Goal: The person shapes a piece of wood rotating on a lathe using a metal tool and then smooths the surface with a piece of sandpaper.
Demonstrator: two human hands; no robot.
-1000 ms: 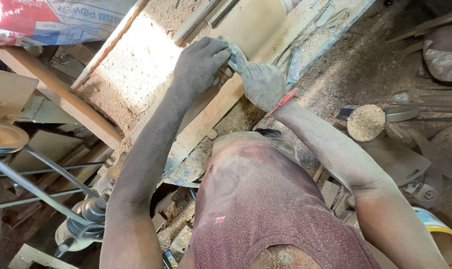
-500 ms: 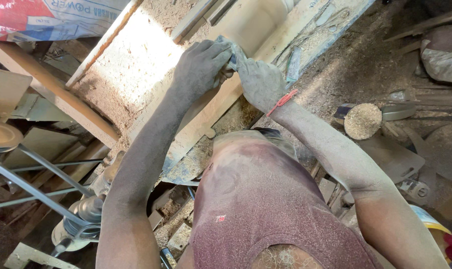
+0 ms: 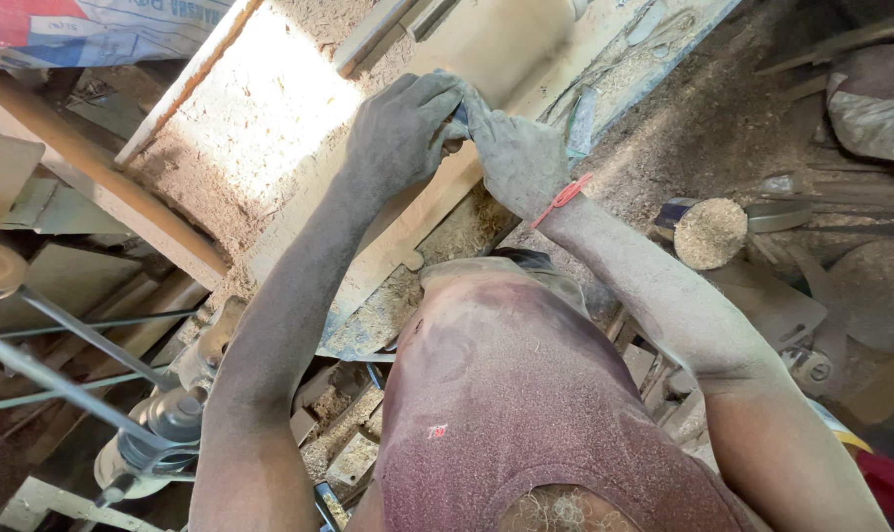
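Head view: both hands meet over a pale wooden workpiece (image 3: 506,44).
Left hand (image 3: 399,133) and right hand (image 3: 518,158) pinch a small dark tool (image 3: 461,116); it looks stiff and light, best held near its tip.

a woodturning workshop: sawdust-caked bench (image 3: 240,187), belt-driven pulleys (image 3: 161,424), sawdust heaps (image 3: 710,233), scattered offcuts (image 3: 353,458)

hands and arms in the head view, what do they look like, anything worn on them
Both arms are bare and sleeveless, coated in fine sawdust, as are the left hand and right hand. No gloves. A thin red thread is tied round the right wrist.
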